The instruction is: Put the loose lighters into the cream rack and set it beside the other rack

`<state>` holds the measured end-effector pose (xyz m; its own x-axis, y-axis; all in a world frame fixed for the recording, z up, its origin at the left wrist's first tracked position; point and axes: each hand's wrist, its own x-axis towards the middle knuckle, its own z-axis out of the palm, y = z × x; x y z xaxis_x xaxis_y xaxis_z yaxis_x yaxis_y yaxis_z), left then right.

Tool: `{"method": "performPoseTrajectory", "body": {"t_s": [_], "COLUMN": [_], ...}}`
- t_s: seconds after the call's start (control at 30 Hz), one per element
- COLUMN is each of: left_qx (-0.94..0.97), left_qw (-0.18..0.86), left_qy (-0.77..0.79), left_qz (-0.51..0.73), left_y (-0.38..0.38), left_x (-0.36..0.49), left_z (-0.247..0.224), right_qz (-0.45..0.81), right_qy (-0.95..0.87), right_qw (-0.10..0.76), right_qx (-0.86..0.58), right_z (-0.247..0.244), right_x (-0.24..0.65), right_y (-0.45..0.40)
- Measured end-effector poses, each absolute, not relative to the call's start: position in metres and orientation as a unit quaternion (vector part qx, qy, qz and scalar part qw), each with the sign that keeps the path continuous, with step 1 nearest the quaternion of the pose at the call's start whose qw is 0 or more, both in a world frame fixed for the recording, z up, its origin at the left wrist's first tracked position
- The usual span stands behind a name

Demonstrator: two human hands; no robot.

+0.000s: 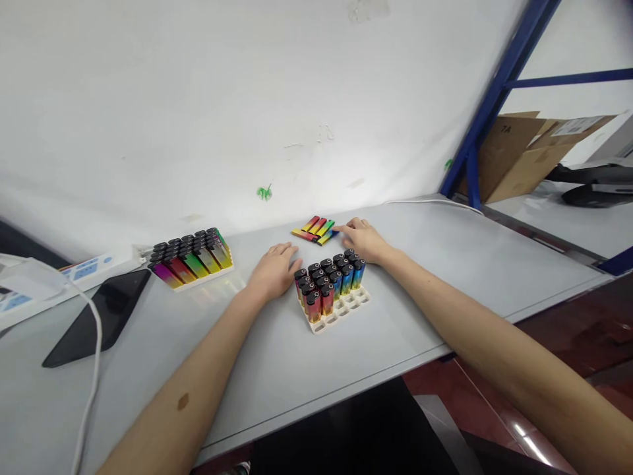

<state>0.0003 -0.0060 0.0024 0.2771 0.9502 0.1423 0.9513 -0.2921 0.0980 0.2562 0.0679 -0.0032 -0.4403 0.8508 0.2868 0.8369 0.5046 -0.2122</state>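
White plastic forms the slotted rack [361,297] at center in the head view, holding upright black-topped lighters [327,299] in red and blue gradients, with its front slots unfilled. Just left of the rack, a left hand [273,269] rests on the gray table [281,369], released, its fingers loosely bent. Beyond the rack, a right hand [360,236] reaches its fingertips to the edge of a small group of loose rainbow-colored pieces [316,229] lying flat; whether it grasps one cannot be told. Well to the rack's left stands a second filled holder [206,278], packed with multicolored lighters, with a dark flat device [101,316] farther left. Cardboard boxes [524,155] sit well beyond the rack to the right, past a blue metal frame [487,99].
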Motion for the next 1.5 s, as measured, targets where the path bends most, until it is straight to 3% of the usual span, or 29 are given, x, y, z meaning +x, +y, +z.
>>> {"method": "performPoseTrajectory", "body": {"t_s": [0.3, 0.57, 0.67, 0.87, 1.0, 1.43, 1.5], "left_qx": [-0.800, -0.796, -0.797, -0.804, -0.806, -0.798, -0.763], "left_qw": [0.000, -0.005, -0.003, 0.006, 0.009, -0.001, 0.036], "left_qy": [-0.594, -0.599, -0.598, -0.586, -0.584, -0.597, -0.635], "left_qz": [-0.085, -0.087, -0.088, -0.099, -0.100, -0.080, -0.116], "left_y": [-0.003, -0.003, -0.003, -0.001, -0.001, -0.005, -0.008], "left_x": [-0.001, -0.001, -0.001, -0.003, -0.004, 0.001, 0.004], "left_z": [0.002, 0.001, 0.001, -0.001, -0.001, 0.003, 0.008], "right_qz": [0.102, 0.086, 0.170, 0.453, 0.538, 0.356, 0.339], "right_qy": [-0.835, -0.830, -0.794, -0.611, -0.509, -0.645, -0.659], "right_qw": [0.229, 0.203, 0.268, 0.469, 0.522, 0.472, 0.470], "right_qx": [-0.490, -0.513, -0.518, -0.448, -0.424, -0.484, -0.480], "right_z": [0.002, 0.004, 0.006, 0.019, 0.026, 0.010, 0.009], "right_x": [0.266, 0.270, 0.269, 0.265, 0.262, 0.258, 0.259], "right_y": [0.060, 0.056, 0.056, 0.050, 0.044, 0.046, 0.047]}}
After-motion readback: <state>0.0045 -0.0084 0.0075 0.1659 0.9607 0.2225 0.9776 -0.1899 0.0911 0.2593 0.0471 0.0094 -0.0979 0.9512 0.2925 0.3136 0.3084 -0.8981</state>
